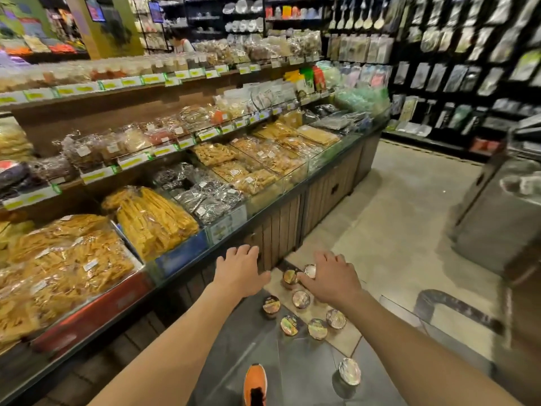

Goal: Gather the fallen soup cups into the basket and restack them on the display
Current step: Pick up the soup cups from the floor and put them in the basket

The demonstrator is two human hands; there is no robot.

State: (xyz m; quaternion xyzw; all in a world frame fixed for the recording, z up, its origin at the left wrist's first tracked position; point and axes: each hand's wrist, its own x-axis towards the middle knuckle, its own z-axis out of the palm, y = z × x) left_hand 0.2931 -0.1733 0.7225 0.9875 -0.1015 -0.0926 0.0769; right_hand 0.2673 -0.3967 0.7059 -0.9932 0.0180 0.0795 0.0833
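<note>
Several round soup cups with foil lids lie scattered on the floor below me: one (271, 305) nearest the counter, one (301, 299) in the middle, one (289, 277) further off, and one (349, 371) alone close to my foot. My left hand (239, 271) is stretched out above the floor with fingers spread, holding nothing. My right hand (330, 278) reaches forward, fingers loosely spread, partly covering a cup (309, 270). Whether it touches that cup I cannot tell. No basket is in view.
A long display counter (281, 218) with bagged dried snacks runs along my left. A grey cabinet (497, 224) stands at right, with a dark curved handle (450, 306) in front of it. My orange shoe (255, 383) is on the dark floor tile.
</note>
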